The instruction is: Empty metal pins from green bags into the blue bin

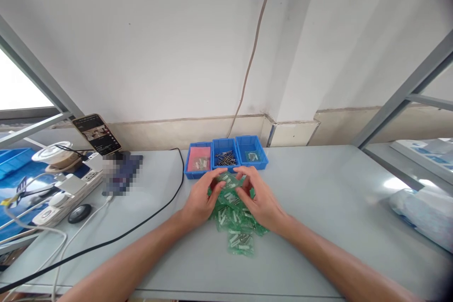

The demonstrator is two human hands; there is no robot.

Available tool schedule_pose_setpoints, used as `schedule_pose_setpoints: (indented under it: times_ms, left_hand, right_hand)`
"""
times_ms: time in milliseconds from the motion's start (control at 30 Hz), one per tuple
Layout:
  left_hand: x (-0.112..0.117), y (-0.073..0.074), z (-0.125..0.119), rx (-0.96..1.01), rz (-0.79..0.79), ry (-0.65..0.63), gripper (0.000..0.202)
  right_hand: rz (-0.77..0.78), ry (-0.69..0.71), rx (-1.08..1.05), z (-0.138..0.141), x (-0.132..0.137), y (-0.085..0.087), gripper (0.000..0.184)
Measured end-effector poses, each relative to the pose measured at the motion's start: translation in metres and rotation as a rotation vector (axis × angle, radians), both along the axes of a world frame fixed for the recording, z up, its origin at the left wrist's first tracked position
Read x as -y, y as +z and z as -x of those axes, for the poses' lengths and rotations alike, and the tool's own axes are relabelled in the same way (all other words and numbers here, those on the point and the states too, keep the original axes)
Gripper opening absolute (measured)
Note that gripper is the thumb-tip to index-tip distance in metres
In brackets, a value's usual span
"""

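a small green bag (228, 180) was pinched at its left and right edges by the fingers (215, 190) of the left hand (198, 200) and the right hand (262, 199). its middle was exposed between the two sets of fingertips. the bag was held above a pile of similar green bags (233, 214) on the desk (307, 203), near three blue bins (224, 146).
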State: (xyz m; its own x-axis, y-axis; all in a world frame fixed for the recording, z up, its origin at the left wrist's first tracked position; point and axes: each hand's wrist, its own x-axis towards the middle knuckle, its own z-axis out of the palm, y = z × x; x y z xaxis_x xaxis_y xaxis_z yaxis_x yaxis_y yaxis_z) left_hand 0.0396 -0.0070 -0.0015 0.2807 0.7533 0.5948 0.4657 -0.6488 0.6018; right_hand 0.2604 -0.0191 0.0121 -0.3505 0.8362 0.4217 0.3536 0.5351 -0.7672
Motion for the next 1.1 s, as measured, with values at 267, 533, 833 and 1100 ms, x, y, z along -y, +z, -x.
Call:
schedule_pose_setpoints:
  times_ms: [267,533,833,1100]
  left_hand:
    - [0.003,-0.004,0.002,-0.024,0.127,-0.091,0.025]
    - [0.002,0.004,0.000,-0.081,0.064,-0.084,0.023]
    - [-0.004,0.003,-0.001,-0.119,-0.113,-0.133,0.030]
    - [-0.005,0.004,0.001,-0.016,-0.098,-0.044,0.014]
  right_hand:
    - [-0.113,0.037,0.090,-0.003,-0.005,0.000,0.030]
    - [0.107,-0.076,-0.096,-0.002,-0.011,-0.003,0.013]
    - [0.244,-0.045,-0.274,0.000,-0.010,-0.002,0.020]
    - [-0.001,-0.013,-0.033,-0.002,-0.006,-0.001,0.023]
